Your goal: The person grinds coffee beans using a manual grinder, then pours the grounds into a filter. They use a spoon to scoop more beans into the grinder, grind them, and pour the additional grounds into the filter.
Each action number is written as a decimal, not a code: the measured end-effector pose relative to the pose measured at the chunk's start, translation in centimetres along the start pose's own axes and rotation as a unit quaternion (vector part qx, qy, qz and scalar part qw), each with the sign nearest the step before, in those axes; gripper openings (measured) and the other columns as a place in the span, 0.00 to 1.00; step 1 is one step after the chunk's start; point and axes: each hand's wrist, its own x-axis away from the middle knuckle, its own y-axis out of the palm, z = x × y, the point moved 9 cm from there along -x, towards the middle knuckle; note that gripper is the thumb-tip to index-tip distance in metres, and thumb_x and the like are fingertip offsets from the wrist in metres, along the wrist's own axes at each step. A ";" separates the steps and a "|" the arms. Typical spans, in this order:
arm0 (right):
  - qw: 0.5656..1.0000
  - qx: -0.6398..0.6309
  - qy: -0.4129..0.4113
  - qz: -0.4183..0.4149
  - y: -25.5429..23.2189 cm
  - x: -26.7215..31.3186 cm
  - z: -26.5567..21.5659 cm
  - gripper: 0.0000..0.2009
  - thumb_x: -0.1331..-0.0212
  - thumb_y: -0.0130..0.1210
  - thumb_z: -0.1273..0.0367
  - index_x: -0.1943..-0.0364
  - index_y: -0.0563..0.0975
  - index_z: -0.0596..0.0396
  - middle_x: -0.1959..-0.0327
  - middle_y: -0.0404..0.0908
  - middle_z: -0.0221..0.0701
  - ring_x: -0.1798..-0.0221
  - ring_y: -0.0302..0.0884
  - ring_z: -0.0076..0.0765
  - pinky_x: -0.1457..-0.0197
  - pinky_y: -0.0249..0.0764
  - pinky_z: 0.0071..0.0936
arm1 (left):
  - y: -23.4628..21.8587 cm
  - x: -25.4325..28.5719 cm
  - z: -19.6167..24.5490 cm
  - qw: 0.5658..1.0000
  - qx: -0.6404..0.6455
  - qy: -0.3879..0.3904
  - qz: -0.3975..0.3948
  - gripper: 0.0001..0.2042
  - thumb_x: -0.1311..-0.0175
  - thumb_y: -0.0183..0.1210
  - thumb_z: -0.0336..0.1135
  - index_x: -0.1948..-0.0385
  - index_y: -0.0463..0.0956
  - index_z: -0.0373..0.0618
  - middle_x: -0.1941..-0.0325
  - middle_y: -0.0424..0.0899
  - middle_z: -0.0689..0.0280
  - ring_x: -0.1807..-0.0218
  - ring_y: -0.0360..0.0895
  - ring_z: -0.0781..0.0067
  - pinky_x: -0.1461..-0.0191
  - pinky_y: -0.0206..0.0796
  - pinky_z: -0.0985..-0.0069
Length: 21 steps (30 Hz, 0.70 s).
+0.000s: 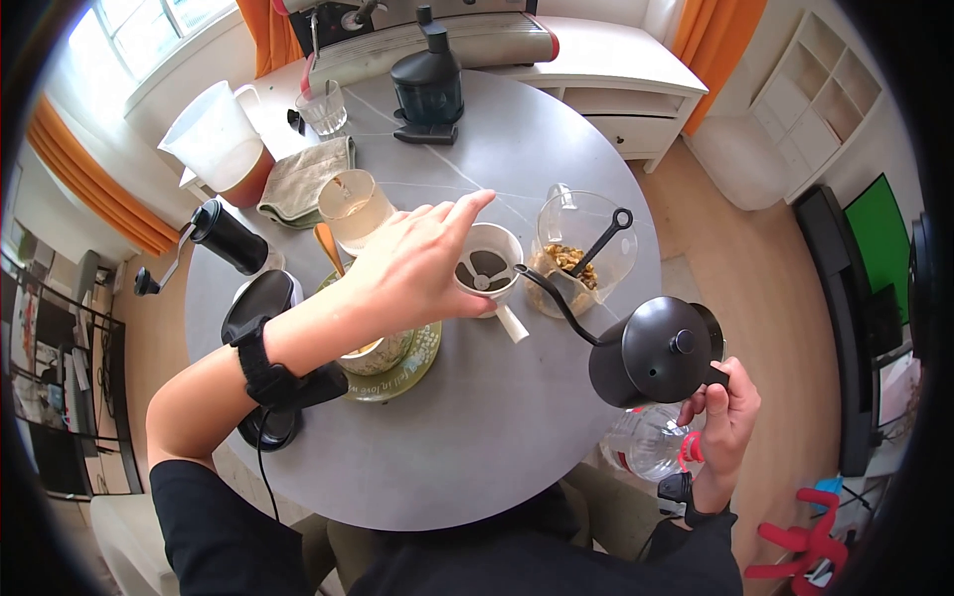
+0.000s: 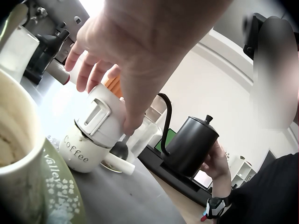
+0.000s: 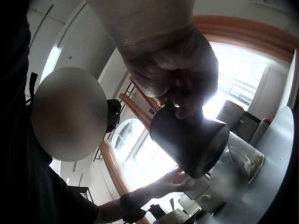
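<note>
My right hand point(image 1: 730, 407) grips the handle of a black gooseneck kettle point(image 1: 646, 363). The kettle's thin spout points left, its tip right by the rim of a white coffee filter point(image 1: 504, 241) with a dark, spoked inside. In the left wrist view this filter point(image 2: 114, 122) sits on a white mug point(image 2: 80, 156) lettered "Coffee", whose handle sticks out to the side. My left hand point(image 1: 422, 258) reaches across the table, thumb and fingers spread around the filter's side, thumb close by the rim. Part of the filter is hidden behind that hand.
A clear jug point(image 1: 616, 214) with brown pieces and a black spoon stands beside the mug. Under my left forearm is a green plate point(image 1: 422, 363) bearing a cup. A glass point(image 1: 350, 204), hand grinder point(image 1: 227, 236), folded cloth point(image 1: 318, 179) and pitcher point(image 1: 214, 134) are left; a bottle point(image 1: 641, 442) is below right.
</note>
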 end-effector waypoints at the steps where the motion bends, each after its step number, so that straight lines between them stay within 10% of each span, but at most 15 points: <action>1: 1.000 0.010 -0.001 -0.004 -0.1 -0.2 -0.1 0.21 0.35 0.53 0.54 0.75 0.68 0.59 0.83 0.68 0.25 0.84 0.70 0.18 0.81 0.62 0.14 | 0.0 0.0 0.0 1.000 0.009 0.001 -0.005 0.46 0.58 0.72 0.45 0.35 0.56 0.43 0.47 0.75 0.48 0.43 0.72 0.51 0.40 0.64 0.62; 21: 0.990 0.130 -0.047 -0.033 0.4 -3.3 -3.6 0.24 0.37 0.55 0.51 0.75 0.69 0.61 0.85 0.66 0.25 0.87 0.68 0.17 0.84 0.58 0.15 | -2.0 2.6 -0.4 0.998 -0.044 -0.036 0.017 0.53 0.61 0.74 0.46 0.30 0.49 0.45 0.46 0.73 0.54 0.44 0.72 0.53 0.39 0.62 0.63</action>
